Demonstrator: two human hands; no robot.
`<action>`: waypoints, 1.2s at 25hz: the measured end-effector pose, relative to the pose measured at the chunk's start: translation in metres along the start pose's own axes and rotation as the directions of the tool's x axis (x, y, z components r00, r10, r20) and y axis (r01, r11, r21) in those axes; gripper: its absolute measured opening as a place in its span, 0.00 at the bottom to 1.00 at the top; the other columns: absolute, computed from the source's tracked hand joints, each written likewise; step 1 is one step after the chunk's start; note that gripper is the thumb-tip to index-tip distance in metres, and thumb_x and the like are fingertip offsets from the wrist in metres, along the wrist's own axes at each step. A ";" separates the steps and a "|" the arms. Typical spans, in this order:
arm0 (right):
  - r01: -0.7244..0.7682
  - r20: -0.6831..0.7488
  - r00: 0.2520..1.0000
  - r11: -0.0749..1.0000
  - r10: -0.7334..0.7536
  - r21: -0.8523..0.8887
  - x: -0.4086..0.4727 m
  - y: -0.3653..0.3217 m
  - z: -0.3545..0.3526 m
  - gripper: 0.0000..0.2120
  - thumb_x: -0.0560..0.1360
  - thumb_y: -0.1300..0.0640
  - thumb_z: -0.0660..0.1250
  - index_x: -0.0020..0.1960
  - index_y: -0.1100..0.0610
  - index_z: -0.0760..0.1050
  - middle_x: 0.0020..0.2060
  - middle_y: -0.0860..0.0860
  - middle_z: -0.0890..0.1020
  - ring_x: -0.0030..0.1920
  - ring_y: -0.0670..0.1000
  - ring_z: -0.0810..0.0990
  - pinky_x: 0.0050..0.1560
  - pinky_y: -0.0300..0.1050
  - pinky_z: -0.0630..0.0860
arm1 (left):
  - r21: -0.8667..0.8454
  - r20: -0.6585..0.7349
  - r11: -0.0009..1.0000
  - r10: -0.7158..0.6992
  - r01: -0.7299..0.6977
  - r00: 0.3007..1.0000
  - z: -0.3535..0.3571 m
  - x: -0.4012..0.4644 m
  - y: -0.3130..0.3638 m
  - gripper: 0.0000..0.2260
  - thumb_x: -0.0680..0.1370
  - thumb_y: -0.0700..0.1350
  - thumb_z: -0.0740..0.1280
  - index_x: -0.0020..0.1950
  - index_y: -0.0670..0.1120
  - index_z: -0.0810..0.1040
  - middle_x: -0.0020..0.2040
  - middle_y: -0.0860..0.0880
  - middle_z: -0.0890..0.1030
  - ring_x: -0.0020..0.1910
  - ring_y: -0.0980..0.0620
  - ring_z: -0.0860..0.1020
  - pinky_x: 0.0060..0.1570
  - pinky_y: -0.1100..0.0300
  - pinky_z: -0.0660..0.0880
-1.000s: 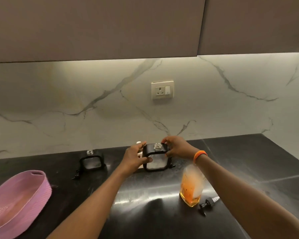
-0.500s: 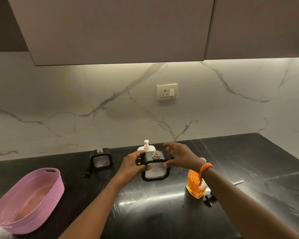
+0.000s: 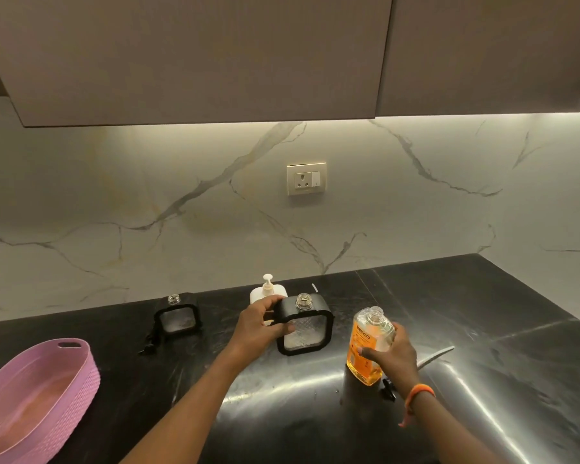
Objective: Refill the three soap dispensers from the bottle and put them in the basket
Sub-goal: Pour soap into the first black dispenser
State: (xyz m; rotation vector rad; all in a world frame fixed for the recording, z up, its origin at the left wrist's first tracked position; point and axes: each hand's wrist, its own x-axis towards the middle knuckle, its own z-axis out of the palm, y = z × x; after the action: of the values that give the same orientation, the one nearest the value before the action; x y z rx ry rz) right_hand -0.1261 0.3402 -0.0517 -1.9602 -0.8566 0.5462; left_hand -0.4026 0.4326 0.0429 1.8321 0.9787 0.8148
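A square clear dispenser with a black frame (image 3: 307, 331) stands on the black counter, its neck uncapped. My left hand (image 3: 260, 324) grips its left side. My right hand (image 3: 394, 354) is wrapped around the open bottle of orange soap (image 3: 367, 343), which stands to the dispenser's right. A second black-framed dispenser (image 3: 178, 318) stands uncapped further left, its pump lying beside it. A white pump dispenser (image 3: 268, 291) stands behind my left hand, by the wall. The pink basket (image 3: 81, 373) sits at the left edge.
A black pump head with its tube (image 3: 389, 390) lies on the counter by my right wrist. The marble wall with a socket (image 3: 306, 178) closes the back, and cabinets hang overhead.
My right hand left the top of the dispenser and took hold of the orange soap bottle. My left hand stayed on the dispenser. The camera shifted, bringing the basket further into view.
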 end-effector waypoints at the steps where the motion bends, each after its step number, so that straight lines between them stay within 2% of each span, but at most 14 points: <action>1: -0.032 -0.004 0.999 0.999 0.032 0.028 -0.001 0.004 0.004 0.39 0.59 0.56 0.83 0.66 0.57 0.68 0.60 0.57 0.78 0.59 0.58 0.77 0.54 0.52 0.77 | 0.002 -0.001 1.000 -0.002 0.002 1.000 0.001 -0.001 0.001 0.22 0.71 0.39 0.76 0.58 0.57 0.74 0.54 0.57 0.79 0.57 0.55 0.78 0.51 0.68 0.74; 5: -0.067 -0.058 0.996 0.991 0.074 0.117 0.007 0.008 0.019 0.36 0.58 0.56 0.83 0.62 0.56 0.72 0.56 0.55 0.79 0.56 0.57 0.77 0.50 0.48 0.75 | 0.045 -0.022 0.999 -0.011 0.012 1.000 0.005 -0.005 0.002 0.22 0.72 0.40 0.74 0.63 0.54 0.73 0.59 0.53 0.78 0.59 0.55 0.77 0.55 0.66 0.75; 8: -0.010 -0.091 0.996 0.998 0.016 0.058 0.014 0.005 0.022 0.31 0.61 0.56 0.81 0.59 0.58 0.73 0.55 0.56 0.80 0.54 0.58 0.77 0.51 0.50 0.75 | 0.060 -0.039 0.998 -0.011 0.014 0.999 0.004 -0.010 0.004 0.23 0.74 0.39 0.73 0.64 0.54 0.72 0.61 0.53 0.77 0.60 0.55 0.75 0.51 0.71 0.75; 11: 0.108 -0.081 0.991 0.993 -0.104 0.045 0.014 -0.006 0.019 0.29 0.62 0.57 0.81 0.59 0.58 0.73 0.53 0.55 0.80 0.51 0.56 0.78 0.46 0.45 0.75 | 0.024 -0.072 0.999 -0.034 0.036 0.997 0.000 -0.016 0.006 0.23 0.74 0.40 0.73 0.66 0.52 0.72 0.61 0.53 0.78 0.61 0.55 0.75 0.52 0.71 0.76; 13: 0.231 -0.075 0.970 0.973 -0.229 0.009 0.015 -0.024 0.012 0.28 0.63 0.55 0.80 0.58 0.58 0.74 0.49 0.53 0.80 0.49 0.54 0.78 0.40 0.37 0.70 | 0.001 -0.095 1.000 -0.026 0.026 0.995 -0.005 -0.019 0.010 0.22 0.74 0.42 0.73 0.66 0.52 0.72 0.60 0.54 0.78 0.60 0.58 0.76 0.55 0.66 0.77; 15: 0.350 -0.073 0.933 0.936 -0.352 -0.036 0.016 -0.051 0.001 0.27 0.63 0.54 0.80 0.58 0.57 0.74 0.47 0.52 0.81 0.46 0.53 0.79 0.39 0.36 0.69 | -0.030 -0.118 1.000 -0.009 0.006 0.993 -0.011 -0.019 0.017 0.21 0.74 0.44 0.73 0.66 0.53 0.73 0.59 0.55 0.79 0.59 0.59 0.76 0.57 0.62 0.77; 18: 0.545 -0.043 0.831 0.826 -0.555 -0.140 0.013 -0.106 -0.020 0.24 0.66 0.49 0.78 0.57 0.56 0.74 0.42 0.50 0.80 0.40 0.51 0.78 0.34 0.38 0.70 | -0.044 -0.151 0.998 0.028 -0.035 0.988 -0.021 -0.020 0.036 0.20 0.74 0.44 0.73 0.64 0.54 0.72 0.57 0.56 0.79 0.56 0.62 0.77 0.53 0.67 0.77; 21: 0.679 -0.058 0.688 0.671 -0.723 -0.298 0.012 -0.157 -0.035 0.24 0.65 0.47 0.78 0.54 0.56 0.76 0.38 0.51 0.82 0.34 0.51 0.77 0.31 0.36 0.66 | -0.025 -0.151 0.996 0.081 -0.086 0.985 -0.031 -0.016 0.053 0.22 0.73 0.42 0.74 0.66 0.49 0.72 0.57 0.54 0.80 0.57 0.59 0.78 0.58 0.61 0.77; 23: 0.728 -0.015 0.608 0.565 -0.794 -0.388 0.012 -0.180 -0.041 0.24 0.65 0.47 0.78 0.55 0.56 0.75 0.40 0.54 0.83 0.36 0.56 0.81 0.33 0.41 0.71 | -0.019 -0.154 0.992 0.117 -0.121 0.981 -0.035 -0.014 0.063 0.23 0.73 0.41 0.74 0.67 0.47 0.73 0.57 0.54 0.80 0.58 0.57 0.78 0.59 0.58 0.77; 25: 0.746 0.026 0.559 0.488 -0.829 -0.454 0.010 -0.197 -0.046 0.25 0.65 0.49 0.78 0.57 0.56 0.74 0.42 0.56 0.84 0.39 0.58 0.82 0.35 0.44 0.74 | -0.012 -0.180 0.988 0.147 -0.152 0.973 -0.038 -0.012 0.070 0.23 0.73 0.42 0.74 0.66 0.47 0.73 0.57 0.54 0.80 0.57 0.57 0.79 0.57 0.60 0.78; 28: 0.770 0.028 0.447 0.368 -0.894 -0.522 0.004 -0.215 -0.053 0.26 0.63 0.51 0.79 0.57 0.57 0.75 0.42 0.56 0.84 0.38 0.58 0.82 0.34 0.41 0.69 | -0.021 -0.225 0.983 0.175 -0.184 0.958 -0.041 -0.011 0.077 0.22 0.73 0.45 0.74 0.66 0.47 0.74 0.55 0.53 0.81 0.54 0.57 0.80 0.50 0.64 0.79; 30: 0.779 0.038 0.390 0.308 -0.920 -0.546 0.001 -0.222 -0.056 0.26 0.62 0.52 0.80 0.56 0.57 0.76 0.41 0.55 0.84 0.37 0.57 0.82 0.34 0.40 0.66 | -0.020 -0.249 0.981 0.183 -0.194 0.951 -0.042 -0.012 0.080 0.22 0.72 0.46 0.75 0.65 0.47 0.75 0.55 0.53 0.81 0.54 0.55 0.80 0.50 0.63 0.80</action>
State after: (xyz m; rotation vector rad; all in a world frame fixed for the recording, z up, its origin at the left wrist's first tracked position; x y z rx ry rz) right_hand -0.1664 0.3883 0.1684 -1.5420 -1.8045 -0.6874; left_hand -0.4199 0.4142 0.1309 1.8357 0.9388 1.1949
